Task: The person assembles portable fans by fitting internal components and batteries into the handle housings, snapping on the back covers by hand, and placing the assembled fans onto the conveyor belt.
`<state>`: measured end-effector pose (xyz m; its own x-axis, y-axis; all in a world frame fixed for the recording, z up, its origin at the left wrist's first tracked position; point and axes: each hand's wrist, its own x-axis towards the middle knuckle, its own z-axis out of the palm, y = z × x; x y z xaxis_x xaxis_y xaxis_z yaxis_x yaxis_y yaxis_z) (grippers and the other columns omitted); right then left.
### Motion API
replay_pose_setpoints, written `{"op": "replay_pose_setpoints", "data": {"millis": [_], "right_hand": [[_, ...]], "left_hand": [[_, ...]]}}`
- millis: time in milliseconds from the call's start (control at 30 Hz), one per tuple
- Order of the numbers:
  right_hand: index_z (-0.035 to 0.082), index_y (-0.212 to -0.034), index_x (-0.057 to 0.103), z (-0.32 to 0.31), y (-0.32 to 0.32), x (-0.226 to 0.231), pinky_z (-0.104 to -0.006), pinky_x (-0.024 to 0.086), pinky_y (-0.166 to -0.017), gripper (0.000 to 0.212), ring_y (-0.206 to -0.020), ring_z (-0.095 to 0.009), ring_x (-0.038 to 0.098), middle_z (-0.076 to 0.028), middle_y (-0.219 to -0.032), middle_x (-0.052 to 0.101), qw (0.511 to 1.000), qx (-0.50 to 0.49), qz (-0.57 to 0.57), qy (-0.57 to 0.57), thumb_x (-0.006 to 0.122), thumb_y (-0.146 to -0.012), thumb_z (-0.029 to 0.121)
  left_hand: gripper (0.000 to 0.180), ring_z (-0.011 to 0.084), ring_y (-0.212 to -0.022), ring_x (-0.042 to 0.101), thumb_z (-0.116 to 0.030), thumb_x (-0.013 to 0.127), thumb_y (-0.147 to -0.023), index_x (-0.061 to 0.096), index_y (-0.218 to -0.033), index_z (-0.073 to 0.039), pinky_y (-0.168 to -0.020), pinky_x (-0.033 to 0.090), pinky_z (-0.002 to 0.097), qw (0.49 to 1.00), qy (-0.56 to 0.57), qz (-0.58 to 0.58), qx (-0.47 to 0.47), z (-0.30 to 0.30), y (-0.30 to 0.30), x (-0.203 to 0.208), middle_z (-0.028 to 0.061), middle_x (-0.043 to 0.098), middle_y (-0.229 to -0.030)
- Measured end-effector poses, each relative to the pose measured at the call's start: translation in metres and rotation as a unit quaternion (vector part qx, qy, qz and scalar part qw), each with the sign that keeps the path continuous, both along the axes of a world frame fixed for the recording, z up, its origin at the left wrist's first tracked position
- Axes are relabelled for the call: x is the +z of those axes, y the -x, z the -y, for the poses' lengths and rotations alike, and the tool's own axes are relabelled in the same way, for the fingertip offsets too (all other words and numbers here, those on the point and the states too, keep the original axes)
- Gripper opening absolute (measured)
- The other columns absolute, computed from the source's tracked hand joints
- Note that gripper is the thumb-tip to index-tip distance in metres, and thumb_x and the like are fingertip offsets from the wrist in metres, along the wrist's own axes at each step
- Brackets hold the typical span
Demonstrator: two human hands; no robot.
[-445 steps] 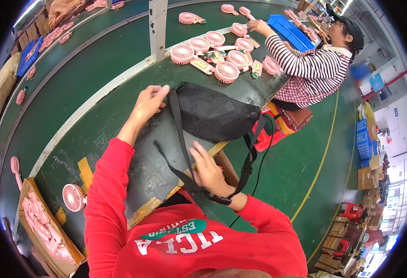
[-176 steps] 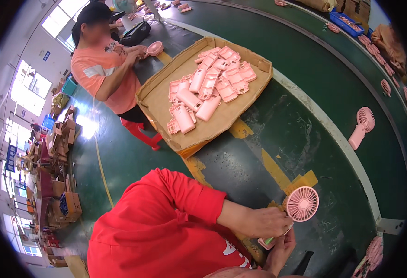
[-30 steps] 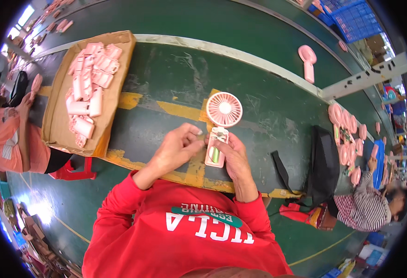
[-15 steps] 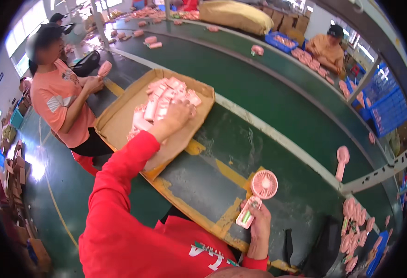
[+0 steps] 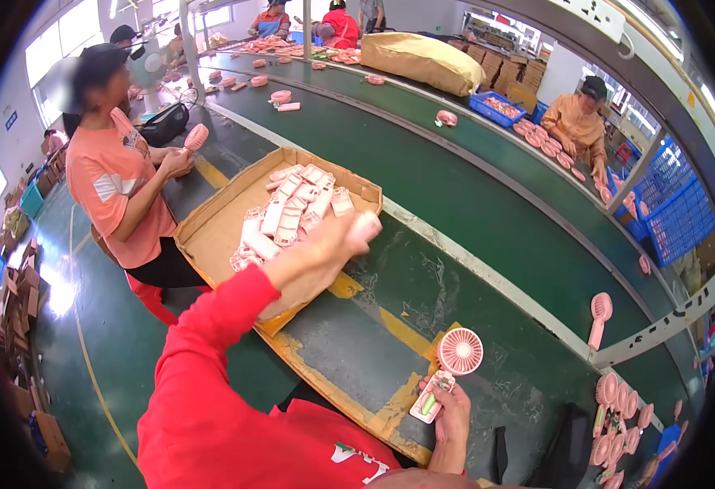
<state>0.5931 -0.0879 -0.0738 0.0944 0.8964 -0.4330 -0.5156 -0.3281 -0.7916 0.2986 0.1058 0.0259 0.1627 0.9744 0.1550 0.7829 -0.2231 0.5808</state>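
My left hand (image 5: pixel 321 253), blurred by motion, is over the near right rim of a cardboard tray (image 5: pixel 202 232). Its fingers are closed on a pink plastic handle shell (image 5: pixel 364 231). Behind the hand, a heap of the same pink shells (image 5: pixel 288 204) lies in the tray. Near the table's front edge, my right hand (image 5: pixel 453 411) grips a pink handheld fan (image 5: pixel 460 351). The fan's round grille points up and away from me. Its handle is uncovered, with a green part and small inner parts showing.
Several pink fans (image 5: pixel 614 416) lie at the right beside a black strap-like item (image 5: pixel 565 448). One fan (image 5: pixel 600 319) rests by the metal frame. Beyond the pale rail runs a green conveyor (image 5: pixel 488 220). A co-worker (image 5: pixel 117 179) at the left holds a fan; another person (image 5: pixel 577 122) works across the belt.
My left hand has lifted from the heap and moved right and nearer, with a pink shell in it. The right hand still holds the fan. My view has tilted up slightly.
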Motion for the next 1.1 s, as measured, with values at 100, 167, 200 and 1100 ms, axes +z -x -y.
{"op": "replay_pose_setpoints", "data": {"millis": [100, 167, 200, 1100], "right_hand": [[-0.008, -0.111, 0.051, -0.001, 0.002, -0.002, -0.0335, 0.051, -0.079, 0.032, -0.086, -0.022, 0.063, -0.015, -0.097, 0.061, 1.0, 0.005, 0.021, -0.023, 0.052, -0.08, 0.0], [-0.006, -0.114, 0.05, -0.003, 0.005, 0.002, -0.0324, 0.05, -0.082, 0.032, -0.092, -0.022, 0.061, -0.013, -0.103, 0.06, 1.0, 0.001, 0.01, -0.014, 0.054, -0.084, 0.002], [-0.006, -0.116, 0.05, -0.004, 0.006, -0.002, -0.032, 0.05, -0.083, 0.033, -0.094, -0.021, 0.061, -0.012, -0.104, 0.06, 1.0, 0.008, 0.002, -0.018, 0.055, -0.085, 0.004], [0.0, -0.13, 0.039, 0.003, -0.001, -0.01, -0.028, 0.044, -0.09, 0.042, -0.109, -0.014, 0.052, -0.008, -0.121, 0.052, 0.99, 0.034, -0.125, -0.061, 0.047, -0.09, 0.005]], "left_hand": [[0.054, 0.0152, -0.061, 0.056, -0.018, 0.069, -0.078, 0.043, -0.121, 0.0, -0.06, 0.047, 0.0305, 0.983, 0.07, 0.085, -0.147, 0.048, -0.035, -0.022, 0.0095, 0.059, -0.072], [0.045, 0.0143, -0.061, 0.056, -0.016, 0.069, -0.079, 0.048, -0.116, 0.0, -0.061, 0.047, 0.0295, 0.966, 0.131, 0.153, -0.162, 0.078, -0.059, -0.039, 0.0089, 0.06, -0.074], [0.042, 0.0135, -0.062, 0.057, -0.015, 0.068, -0.08, 0.049, -0.114, 0.001, -0.061, 0.047, 0.0286, 0.948, 0.198, 0.197, -0.153, 0.091, -0.068, -0.04, 0.0109, 0.06, -0.075], [0.063, 0.0358, -0.062, 0.064, -0.028, 0.066, -0.078, 0.041, -0.124, 0.006, -0.055, 0.051, 0.0414, 0.977, 0.077, -0.018, -0.197, 0.161, -0.14, -0.051, 0.0238, 0.063, -0.079]]}}
